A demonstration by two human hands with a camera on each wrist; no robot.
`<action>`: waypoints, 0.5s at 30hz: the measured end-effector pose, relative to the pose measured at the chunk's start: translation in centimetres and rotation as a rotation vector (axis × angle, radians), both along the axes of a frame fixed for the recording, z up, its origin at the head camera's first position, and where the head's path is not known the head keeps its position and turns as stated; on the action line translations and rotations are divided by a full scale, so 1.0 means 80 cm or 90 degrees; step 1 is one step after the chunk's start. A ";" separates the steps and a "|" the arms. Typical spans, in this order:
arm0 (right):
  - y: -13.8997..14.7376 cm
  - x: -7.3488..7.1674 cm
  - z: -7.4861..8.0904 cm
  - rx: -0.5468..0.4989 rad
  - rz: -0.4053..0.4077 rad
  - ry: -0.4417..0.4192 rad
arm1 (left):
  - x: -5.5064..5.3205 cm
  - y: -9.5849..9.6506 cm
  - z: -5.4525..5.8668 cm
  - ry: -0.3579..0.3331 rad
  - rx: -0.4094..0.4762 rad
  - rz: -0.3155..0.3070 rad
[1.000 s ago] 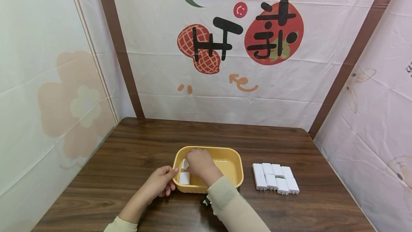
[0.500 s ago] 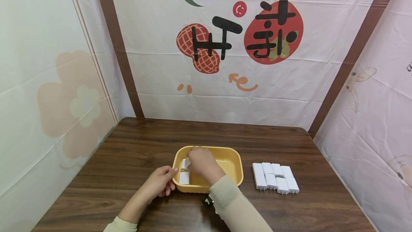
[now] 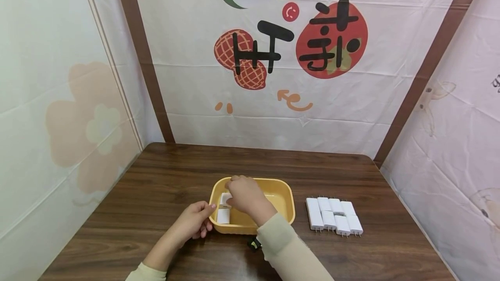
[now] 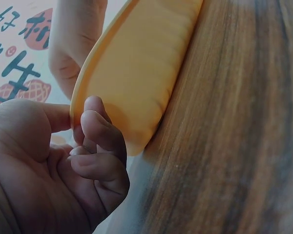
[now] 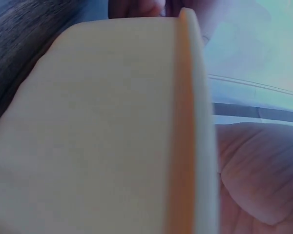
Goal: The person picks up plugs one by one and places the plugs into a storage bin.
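A yellow plastic tray (image 3: 291,194) stands on the wooden table. My left hand (image 3: 195,220) pinches its left rim between thumb and fingers; in the left wrist view the hand (image 4: 68,161) has its curled fingers against the outside wall. Inside the tray's left end lie two white wall chargers, a near charger (image 3: 223,216) and a far charger (image 3: 225,198). My right hand (image 3: 248,196) reaches in over the front rim, thumb at the right edge of the far charger. Its fingertips are hidden, so a grip on that charger cannot be made out. The tray's wall blocks the right wrist view.
Right of the tray, several white wall chargers (image 3: 335,216) lie close together in two rows, metal prongs pointing outward. A small black object (image 3: 254,243) lies in front of the tray, beside the right sleeve. Printed cloth walls (image 3: 273,125) border the table (image 3: 187,159).
My right hand has shifted slightly right and back inside the tray, uncovering more of the far charger. My left hand and the tray have stayed in place.
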State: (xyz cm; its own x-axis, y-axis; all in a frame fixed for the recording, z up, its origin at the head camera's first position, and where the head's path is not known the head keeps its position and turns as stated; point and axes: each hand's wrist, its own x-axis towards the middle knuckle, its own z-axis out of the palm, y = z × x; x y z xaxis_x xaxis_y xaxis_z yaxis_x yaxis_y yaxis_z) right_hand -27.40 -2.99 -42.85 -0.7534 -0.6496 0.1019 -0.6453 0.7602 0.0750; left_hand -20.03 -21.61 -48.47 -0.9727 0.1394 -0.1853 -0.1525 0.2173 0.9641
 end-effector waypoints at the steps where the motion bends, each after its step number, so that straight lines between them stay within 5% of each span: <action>1: 0.001 0.001 0.001 0.000 0.002 0.000 | 0.000 0.000 0.000 0.000 -0.001 0.000; 15: 0.017 0.009 0.012 -0.020 0.049 0.005 | -0.001 -0.001 0.000 0.005 -0.005 -0.003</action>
State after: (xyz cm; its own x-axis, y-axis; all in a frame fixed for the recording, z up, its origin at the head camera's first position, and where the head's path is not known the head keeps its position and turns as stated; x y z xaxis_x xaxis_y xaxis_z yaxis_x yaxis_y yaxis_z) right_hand -26.65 -1.65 -41.88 -0.7008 -0.7016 0.1288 -0.7011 0.7108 0.0569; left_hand -20.08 -21.68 -48.44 -0.9734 0.1426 -0.1795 -0.1445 0.2263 0.9633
